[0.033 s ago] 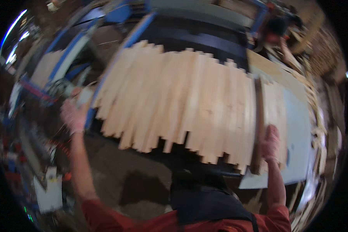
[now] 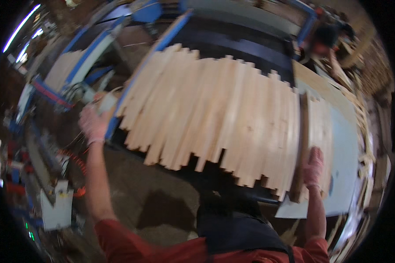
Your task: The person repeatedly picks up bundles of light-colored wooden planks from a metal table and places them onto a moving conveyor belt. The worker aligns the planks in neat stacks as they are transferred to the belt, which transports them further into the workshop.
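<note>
Pale wooden strips [image 2: 206, 114] lie side by side in a wide sheet with uneven ends, across a dark machine bed [image 2: 224, 46]. To their right a smaller stack of strips [image 2: 321, 122] rests on a light blue-grey board [image 2: 343, 158]. My right hand [image 2: 314, 168], in a pinkish glove, lies on this stack with fingers stretched forward. Past the bed's left blue rail [image 2: 112, 127], my left hand [image 2: 93, 125], gloved alike, is raised with its fingers extended. It is close to a pale flat piece [image 2: 107, 102]; blur hides whether they touch.
Another person [image 2: 324, 39] is at the far right, near loose wood pieces. Blue machine frames [image 2: 81, 65] stand at the far left. An orange coiled hose [image 2: 80, 164] and a white panel [image 2: 57, 210] are at the lower left, beside the brown floor [image 2: 127, 188].
The whole view has shifted slightly, so the strips and bed appear further right. Both hands keep about the same places relative to the wood and the rail.
</note>
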The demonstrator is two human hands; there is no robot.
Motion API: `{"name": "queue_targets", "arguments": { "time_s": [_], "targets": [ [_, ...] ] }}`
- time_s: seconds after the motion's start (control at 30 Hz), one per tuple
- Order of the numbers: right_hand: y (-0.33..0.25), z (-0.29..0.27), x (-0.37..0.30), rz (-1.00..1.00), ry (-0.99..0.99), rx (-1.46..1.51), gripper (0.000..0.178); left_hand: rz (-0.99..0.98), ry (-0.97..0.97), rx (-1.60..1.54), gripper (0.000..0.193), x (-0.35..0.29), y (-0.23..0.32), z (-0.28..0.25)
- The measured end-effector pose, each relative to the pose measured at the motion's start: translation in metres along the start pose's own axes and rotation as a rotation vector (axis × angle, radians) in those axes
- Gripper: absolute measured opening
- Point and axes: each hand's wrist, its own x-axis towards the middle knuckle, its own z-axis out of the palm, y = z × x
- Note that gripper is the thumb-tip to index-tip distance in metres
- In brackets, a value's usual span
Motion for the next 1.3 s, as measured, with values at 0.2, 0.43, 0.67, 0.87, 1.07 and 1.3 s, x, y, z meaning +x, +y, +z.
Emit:
{"name": "queue_targets", "arguments": {
  "time_s": [0.2, 0.43, 0.67, 0.87, 1.07, 1.3],
  "targets": [
    [-0.027, -0.021, 0.001, 0.006, -0.094, 0.047, 0.059, -0.006, -0.116, 0.045, 0.075, 0.007, -0.003, -0.019],
    [0.038, -0.051, 0.05, 0.248, 0.088, 0.369, 0.078, 0.171, 0.112, -0.937, 0.066, -0.014, 0.09, -0.036],
    [0.183, -0.063, -0.087, 0.735, -0.001, 0.336, 0.073, 0.214, -0.499, -1.817, 0.035, -0.23, 0.265, -0.171],
    [0.186, -0.088, -0.167, 0.405, -0.187, 0.391, 0.083, 0.285, -0.852, -1.886, 0.039, -0.349, 0.415, -0.248],
    [0.201, -0.076, -0.161, 0.309, -0.078, 0.527, 0.079, 0.28, -0.811, -1.85, 0.072, -0.402, 0.54, -0.271],
    [0.262, -0.079, -0.142, 0.559, -0.259, 1.333, 0.084, 0.353, -0.723, -1.7, 0.069, -0.417, 0.577, -0.199]
  ]
}}
